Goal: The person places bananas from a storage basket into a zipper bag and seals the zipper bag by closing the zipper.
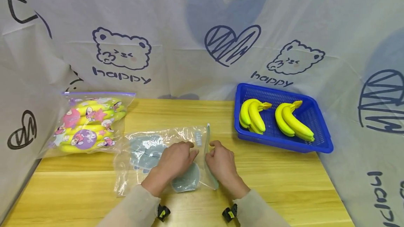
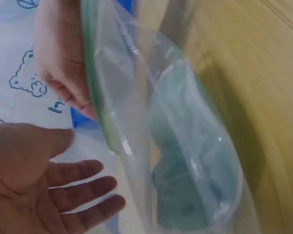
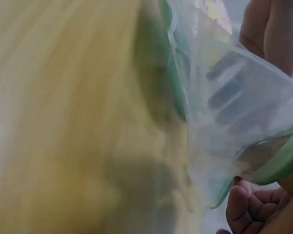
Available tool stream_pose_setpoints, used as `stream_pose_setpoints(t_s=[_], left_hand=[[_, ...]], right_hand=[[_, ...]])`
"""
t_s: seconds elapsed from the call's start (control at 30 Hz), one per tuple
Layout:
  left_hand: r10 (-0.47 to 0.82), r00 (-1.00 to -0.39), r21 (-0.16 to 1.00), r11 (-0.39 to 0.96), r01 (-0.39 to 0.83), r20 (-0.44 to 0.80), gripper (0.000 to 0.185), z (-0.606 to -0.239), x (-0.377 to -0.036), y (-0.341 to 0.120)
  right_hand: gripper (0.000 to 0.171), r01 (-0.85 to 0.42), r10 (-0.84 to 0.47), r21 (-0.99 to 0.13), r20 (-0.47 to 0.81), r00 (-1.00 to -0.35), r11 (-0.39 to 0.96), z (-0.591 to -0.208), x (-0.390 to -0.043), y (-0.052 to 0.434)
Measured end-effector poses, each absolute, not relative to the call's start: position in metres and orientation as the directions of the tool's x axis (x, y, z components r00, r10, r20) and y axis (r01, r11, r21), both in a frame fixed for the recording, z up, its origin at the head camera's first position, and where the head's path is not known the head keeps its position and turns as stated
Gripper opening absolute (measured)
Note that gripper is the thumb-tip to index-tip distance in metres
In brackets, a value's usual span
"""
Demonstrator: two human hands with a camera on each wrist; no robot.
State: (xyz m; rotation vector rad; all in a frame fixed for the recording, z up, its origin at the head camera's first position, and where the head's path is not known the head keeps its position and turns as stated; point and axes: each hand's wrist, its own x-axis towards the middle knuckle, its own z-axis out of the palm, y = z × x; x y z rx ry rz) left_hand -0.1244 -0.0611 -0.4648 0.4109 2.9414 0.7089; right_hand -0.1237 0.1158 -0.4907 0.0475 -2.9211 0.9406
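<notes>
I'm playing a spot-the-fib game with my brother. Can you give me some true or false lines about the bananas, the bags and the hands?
1. The blue basket holds two banana bunches. True.
2. The clear bag under the hands is stuffed with bananas. False: no bananas are in it; it lies nearly flat.
3. The right hand holds the clear bag's green zip edge. True.
4. The cartoon bag sits inside the basket. False: it lies on the table, far left.
5. The left hand holds a banana. False: it rests on the clear bag.
</notes>
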Motion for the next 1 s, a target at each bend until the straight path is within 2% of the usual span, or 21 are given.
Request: stream_pose_setpoints(t_s=[0.17,0.33,0.5,0.63,0.83,1.0], left_hand=[[0.227,-0.974,0.502,0.841,0.203,0.013,0.039,-0.455,-0.129,-0.055],[0.207,-0.978,0.58,0.801,0.147,-0.038,0.037,-0.435,-0.135,-0.052],[0.211,-0.975,0.629,0.768,0.124,-0.065,0.033,-0.404,-0.142,-0.054],[0.2,-0.978,0.621,0.775,0.117,-0.066,0.027,-0.379,-0.146,-0.059],[0.266,-0.963,0.56,0.804,0.201,-0.037,0.023,-0.337,-0.146,-0.061],[0.244,-0.969,0.466,0.854,0.233,0.037,0.022,-0.3,-0.144,-0.064]], right_hand=[[0.01,-0.105,-0.021,-0.609,0.143,-0.99,0.786,-0.471,-0.12,0.11],[0.006,-0.173,-0.039,-0.647,0.217,-0.975,0.742,-0.446,-0.117,0.108],[0.006,-0.233,-0.043,-0.669,0.288,-0.957,0.706,-0.422,-0.121,0.113],[0.009,-0.253,-0.034,-0.627,0.339,-0.94,0.736,-0.402,-0.129,0.119],[0.022,-0.216,-0.1,-0.588,0.225,-0.969,0.779,-0.372,-0.142,0.119],[0.028,-0.225,-0.123,-0.499,0.229,-0.966,0.837,-0.349,-0.15,0.12]])
